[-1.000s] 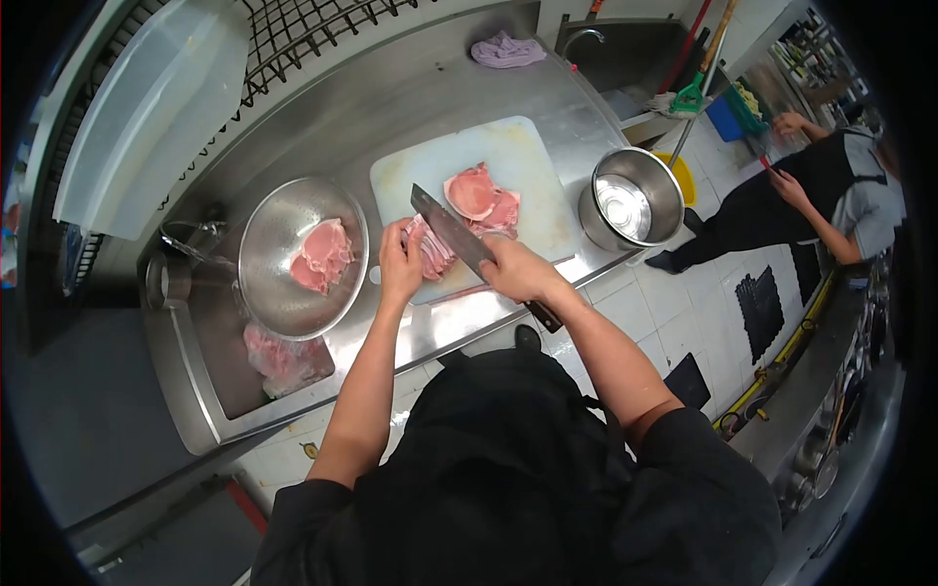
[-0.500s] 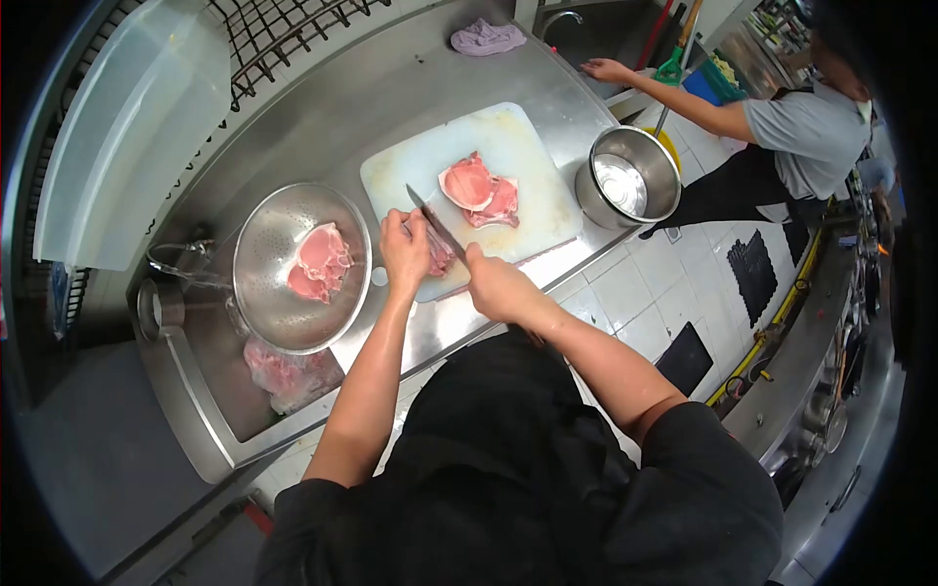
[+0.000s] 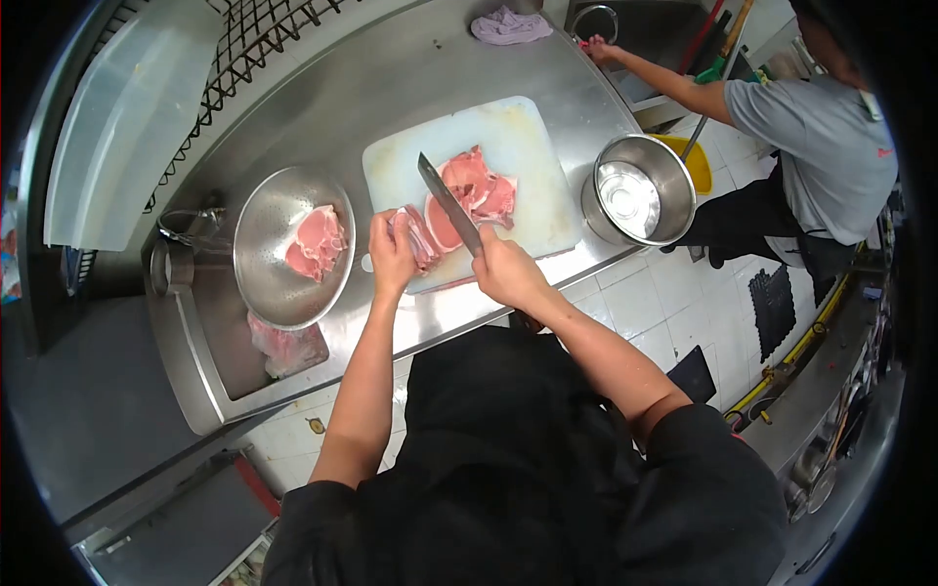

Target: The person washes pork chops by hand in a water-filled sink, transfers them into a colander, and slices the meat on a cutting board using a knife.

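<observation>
My right hand (image 3: 510, 273) is closed around the handle of a knife (image 3: 447, 200), its blade angled up and away over the cutting board (image 3: 540, 220). Under the blade lies a fresh meat slice (image 3: 443, 223), beside overlapping pink meat slices (image 3: 469, 174) with pale fat edges. My left hand (image 3: 392, 256) grips the remaining chunk of raw meat (image 3: 420, 242) at the board's near left part. Fingers partly cover that chunk.
Left of the board, a perforated metal colander (image 3: 264, 230) holds meat slices (image 3: 318, 241). Below it, a plastic bag of meat (image 3: 290, 347) sits in the sink. A steel pot (image 3: 640, 190) stands right. A co-worker (image 3: 821, 146) reaches toward another sink; a purple cloth (image 3: 510, 26) lies at the back.
Another slice has come away from the chunk and lies beside the others. The knife has risen and shifted right of the chunk. The co-worker's hand has moved near the tap.
</observation>
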The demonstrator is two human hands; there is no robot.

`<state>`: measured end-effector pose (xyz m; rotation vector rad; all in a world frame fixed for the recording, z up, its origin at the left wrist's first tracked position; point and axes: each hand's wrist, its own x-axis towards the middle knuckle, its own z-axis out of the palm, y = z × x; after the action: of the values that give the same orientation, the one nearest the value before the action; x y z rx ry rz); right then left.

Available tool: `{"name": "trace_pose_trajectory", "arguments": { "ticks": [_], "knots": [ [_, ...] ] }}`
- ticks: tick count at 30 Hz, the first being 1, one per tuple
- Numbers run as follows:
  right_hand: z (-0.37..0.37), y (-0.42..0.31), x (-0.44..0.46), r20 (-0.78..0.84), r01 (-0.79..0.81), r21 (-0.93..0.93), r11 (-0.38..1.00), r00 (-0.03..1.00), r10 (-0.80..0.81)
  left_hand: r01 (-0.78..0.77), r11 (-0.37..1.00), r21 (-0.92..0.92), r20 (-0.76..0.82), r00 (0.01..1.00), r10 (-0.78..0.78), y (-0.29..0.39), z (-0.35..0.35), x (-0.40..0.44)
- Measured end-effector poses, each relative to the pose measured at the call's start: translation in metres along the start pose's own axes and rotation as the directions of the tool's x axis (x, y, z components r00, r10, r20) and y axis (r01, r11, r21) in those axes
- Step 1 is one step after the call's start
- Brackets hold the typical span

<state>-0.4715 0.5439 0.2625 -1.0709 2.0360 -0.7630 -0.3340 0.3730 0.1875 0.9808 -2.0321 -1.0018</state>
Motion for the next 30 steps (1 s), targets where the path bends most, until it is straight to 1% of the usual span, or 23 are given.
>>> {"name": "trace_pose_trajectory", "arguments": {
  "ticks": [1, 2, 4, 5, 6, 8, 9, 10, 11, 12, 13, 14, 16, 17, 18, 19, 20, 21, 22, 24, 27, 29, 30],
  "knots": [
    [-0.002, 0.001, -0.001, -0.026, 0.047, -0.004, 0.999, 0.999, -0.047, 0.102, 0.995, -0.003, 0.049, 0.994, -0.102, 0.0, -0.004, -0.001],
    [-0.003, 0.003, 0.0, -0.026, 0.046, 0.001, 0.999, 0.999, -0.046, 0.102, 0.995, 0.002, 0.051, 0.993, -0.102, -0.003, -0.005, -0.004],
    [-0.001, 0.008, 0.002, -0.032, 0.067, -0.024, 0.997, 0.997, -0.068, 0.114, 0.983, -0.142, -0.021, 0.993, -0.118, -0.009, -0.006, -0.008],
    [0.001, 0.01, 0.004, -0.044, 0.07, -0.016, 0.997, 0.997, -0.071, 0.195, 0.963, -0.188, 0.015, 0.981, -0.196, -0.007, -0.009, -0.01],
    [0.006, 0.013, 0.003, -0.03, 0.068, -0.002, 0.998, 0.997, -0.068, 0.186, 0.966, -0.179, 0.024, 0.982, -0.185, -0.006, -0.012, -0.012],
    [0.017, 0.013, -0.002, -0.023, 0.065, 0.011, 0.998, 0.998, -0.065, 0.12, 0.968, -0.222, 0.066, 0.992, -0.108, -0.005, -0.013, -0.014],
    [0.022, 0.011, -0.005, -0.042, 0.097, 0.019, 0.995, 0.994, -0.097, 0.104, 0.977, -0.184, 0.08, 0.993, -0.09, -0.006, -0.011, -0.011],
    [0.026, 0.01, -0.007, -0.054, 0.129, 0.025, 0.991, 0.99, -0.127, 0.102, 0.977, -0.19, 0.079, 0.993, -0.088, -0.008, -0.01, -0.008],
    [0.026, 0.004, -0.01, -0.079, 0.169, 0.006, 0.986, 0.983, -0.168, 0.06, 0.994, -0.089, 0.099, 0.994, -0.051, -0.001, -0.009, -0.006],
    [0.024, -0.004, -0.011, -0.069, 0.166, -0.004, 0.986, 0.984, -0.165, 0.021, 1.0, 0.01, 0.119, 0.993, -0.022, 0.002, -0.008, -0.005],
    [0.021, -0.013, -0.012, -0.076, 0.181, -0.031, 0.983, 0.98, -0.182, 0.007, 0.999, -0.04, 0.078, 0.997, -0.004, 0.007, -0.006, -0.003],
    [0.017, -0.021, -0.012, -0.085, 0.197, -0.06, 0.978, 0.976, -0.202, 0.014, 0.999, -0.052, 0.069, 0.998, -0.01, 0.006, -0.006, -0.003],
    [0.01, -0.036, -0.013, -0.07, 0.207, -0.121, 0.971, 0.974, -0.216, 0.017, 1.0, -0.007, 0.104, 0.994, -0.016, 0.005, -0.009, 0.0],
    [0.009, -0.042, -0.012, -0.059, 0.216, -0.164, 0.963, 0.972, -0.228, 0.02, 1.0, -0.016, 0.096, 0.995, -0.019, 0.006, -0.011, 0.0],
    [0.011, -0.046, -0.011, -0.054, 0.218, -0.173, 0.96, 0.972, -0.23, -0.013, 1.0, -0.009, 0.097, 0.995, 0.014, 0.008, -0.011, -0.002],
    [0.013, -0.051, -0.01, -0.046, 0.197, -0.2, 0.96, 0.977, -0.21, -0.047, 0.999, 0.0, 0.099, 0.994, 0.047, 0.01, -0.012, -0.002],
    [0.015, -0.054, -0.009, -0.038, 0.176, -0.226, 0.958, 0.981, -0.19, -0.044, 0.999, -0.006, 0.093, 0.995, 0.044, 0.007, -0.012, -0.001],
    [0.018, -0.057, -0.009, -0.034, 0.177, -0.234, 0.956, 0.981, -0.19, -0.1, 0.995, 0.03, 0.084, 0.992, 0.097, 0.004, -0.012, 0.0],
    [0.021, -0.06, -0.01, -0.021, 0.145, -0.259, 0.955, 0.988, -0.156, -0.156, 0.986, 0.065, 0.078, 0.985, 0.151, 0.001, -0.011, 0.001],
    [0.026, -0.061, -0.012, -0.01, 0.107, -0.292, 0.95, 0.993, -0.115, -0.145, 0.988, 0.063, 0.096, 0.986, 0.138, 0.008, -0.015, 0.002],
    [0.026, -0.063, -0.017, 0.006, 0.074, -0.274, 0.959, 0.997, -0.076, -0.12, 0.991, 0.061, 0.13, 0.985, 0.111, 0.013, -0.016, 0.003],
    [0.02, -0.069, -0.024, 0.071, 0.001, -0.283, 0.959, 0.997, 0.02, -0.101, 0.994, 0.03, 0.148, 0.984, 0.096, 0.014, -0.017, 0.002],
    [0.023, -0.07, -0.023, 0.07, -0.005, -0.285, 0.959, 0.997, 0.026, -0.1, 0.995, 0.025, 0.152, 0.984, 0.095, 0.012, -0.016, 0.002]
  ]
}}
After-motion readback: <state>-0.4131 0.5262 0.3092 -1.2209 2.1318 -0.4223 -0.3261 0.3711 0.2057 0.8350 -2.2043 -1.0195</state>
